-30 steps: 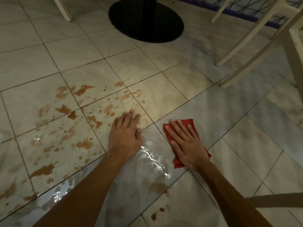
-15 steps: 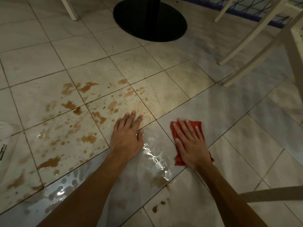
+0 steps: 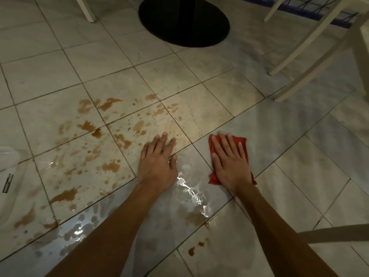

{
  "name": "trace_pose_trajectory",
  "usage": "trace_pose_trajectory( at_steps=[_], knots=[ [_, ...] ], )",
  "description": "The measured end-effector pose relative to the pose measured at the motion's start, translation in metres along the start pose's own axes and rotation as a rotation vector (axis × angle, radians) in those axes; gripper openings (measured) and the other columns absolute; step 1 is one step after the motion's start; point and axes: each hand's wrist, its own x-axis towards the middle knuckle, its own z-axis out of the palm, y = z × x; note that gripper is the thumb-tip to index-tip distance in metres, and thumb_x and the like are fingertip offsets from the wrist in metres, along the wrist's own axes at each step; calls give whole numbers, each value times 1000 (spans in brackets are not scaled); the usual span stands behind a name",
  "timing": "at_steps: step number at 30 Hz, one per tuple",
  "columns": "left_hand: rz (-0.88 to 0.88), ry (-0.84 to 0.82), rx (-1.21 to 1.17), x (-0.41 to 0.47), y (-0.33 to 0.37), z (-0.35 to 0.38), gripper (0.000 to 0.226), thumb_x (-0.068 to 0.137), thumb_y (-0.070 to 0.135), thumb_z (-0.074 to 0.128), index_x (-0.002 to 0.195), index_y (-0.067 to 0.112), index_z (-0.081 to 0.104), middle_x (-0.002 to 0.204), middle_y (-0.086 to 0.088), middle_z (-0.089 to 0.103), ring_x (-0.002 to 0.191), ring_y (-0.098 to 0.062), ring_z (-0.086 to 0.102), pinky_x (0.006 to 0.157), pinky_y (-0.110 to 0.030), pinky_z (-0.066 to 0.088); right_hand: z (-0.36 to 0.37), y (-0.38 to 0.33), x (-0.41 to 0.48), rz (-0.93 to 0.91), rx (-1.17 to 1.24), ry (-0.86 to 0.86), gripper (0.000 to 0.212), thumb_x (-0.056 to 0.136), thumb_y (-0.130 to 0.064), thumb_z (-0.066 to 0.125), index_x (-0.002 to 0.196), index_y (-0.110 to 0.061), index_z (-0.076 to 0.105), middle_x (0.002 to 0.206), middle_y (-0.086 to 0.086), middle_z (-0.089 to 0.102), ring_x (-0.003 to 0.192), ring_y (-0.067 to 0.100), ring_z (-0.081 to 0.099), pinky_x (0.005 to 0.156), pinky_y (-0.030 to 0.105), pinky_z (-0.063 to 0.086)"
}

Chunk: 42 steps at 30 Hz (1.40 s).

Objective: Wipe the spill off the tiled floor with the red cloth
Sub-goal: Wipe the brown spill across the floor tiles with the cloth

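**Both palms flat on the wet tiles**

My right hand (image 3: 231,166) lies flat on the folded red cloth (image 3: 242,142), fingers straight and slightly spread, pressing it to the pale marbled tiled floor (image 3: 199,76). The cloth shows beyond my fingertips and at both sides of my wrist. My left hand (image 3: 157,162) rests just beside it, palm down on the bare tile with the fingers straight and close together, holding nothing.

The brown splattered spill (image 3: 87,125) spreads over several tiles to the left of my left hand, apart from the cloth. A few small brown drops (image 3: 191,250) lie near me, between my forearms. A glossy wet streak (image 3: 191,190) runs between my two wrists.

Farther off stand the black round table base (image 3: 183,23) and white wooden chair legs (image 3: 311,37) at the upper right. A translucent object (image 3: 8,156) at the left edge is too cut off to identify.
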Motion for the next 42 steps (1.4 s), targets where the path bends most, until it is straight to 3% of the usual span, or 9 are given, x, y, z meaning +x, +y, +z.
trace_pose_trajectory(
  at_steps=[3, 8, 13, 15, 21, 28, 35, 40, 42],
  knots=[
    [-12, 3, -11, 0, 0, 0, 60, 107, 42, 39, 165, 31, 28, 175, 3, 17, 162, -20, 11, 131, -45, 8, 0, -27, 16, -16, 31, 11, 63, 116, -48, 7, 173, -30, -15, 180, -4, -23, 166, 22, -26, 136, 55, -6],
    [22, 10, 7, 1, -6, -1, 60, 107, 46, 39, 164, 33, 31, 175, 4, 20, 161, -19, 15, 130, -43, 11, 6, -8, -9, -332, -20, -38, 65, 115, -57, 2, 175, -34, -4, 183, -9, -12, 169, 15, -17, 137, 53, -2],
    [12, 16, -2, 1, -5, 0, 59, 107, 43, 43, 164, 31, 33, 174, 3, 23, 161, -21, 17, 130, -44, 12, 0, -11, 18, -14, 12, 24, 64, 115, -51, 3, 173, -32, -15, 181, -4, -22, 167, 22, -24, 136, 56, -3],
    [8, 26, -6, 1, -3, 0, 59, 106, 42, 44, 164, 30, 34, 174, 2, 23, 160, -21, 17, 130, -44, 12, -1, -31, 32, -17, 28, 34, 63, 116, -48, 5, 173, -32, -13, 181, -4, -20, 167, 23, -23, 136, 57, -3],
    [22, 11, 17, 3, -8, 0, 60, 106, 45, 39, 165, 33, 30, 175, 4, 20, 161, -19, 15, 130, -43, 12, 6, -15, 13, -428, -25, 10, 62, 118, -49, 18, 176, -35, 1, 184, -11, -5, 170, 16, -10, 138, 50, -1],
    [-3, 12, 8, 1, -3, 0, 60, 106, 41, 40, 165, 32, 30, 175, 4, 19, 161, -19, 13, 130, -45, 12, -7, -24, 37, -133, 34, 8, 65, 113, -54, 3, 174, -36, -8, 182, -9, -16, 167, 16, -21, 136, 55, -2],
    [16, 9, 13, 2, -8, 1, 60, 106, 41, 41, 164, 34, 30, 175, 5, 19, 161, -18, 14, 130, -44, 12, 4, -14, 7, -452, -24, -8, 61, 117, -53, 11, 175, -37, -1, 184, -10, -6, 170, 16, -12, 137, 49, -5],
    [-7, 9, -3, 2, -4, 1, 60, 105, 38, 41, 164, 33, 32, 175, 5, 20, 161, -19, 13, 130, -44, 10, -5, -5, 21, -151, 27, 10, 64, 113, -54, 3, 173, -38, -10, 182, -11, -15, 168, 15, -19, 137, 55, 0],
    [-20, 16, -10, -1, -1, 1, 59, 106, 36, 41, 164, 31, 32, 175, 4, 20, 161, -19, 13, 130, -45, 10, -4, -25, 21, -136, 49, 15, 65, 113, -52, 4, 174, -35, -9, 182, -10, -16, 167, 17, -21, 137, 54, -3]
  ],
)
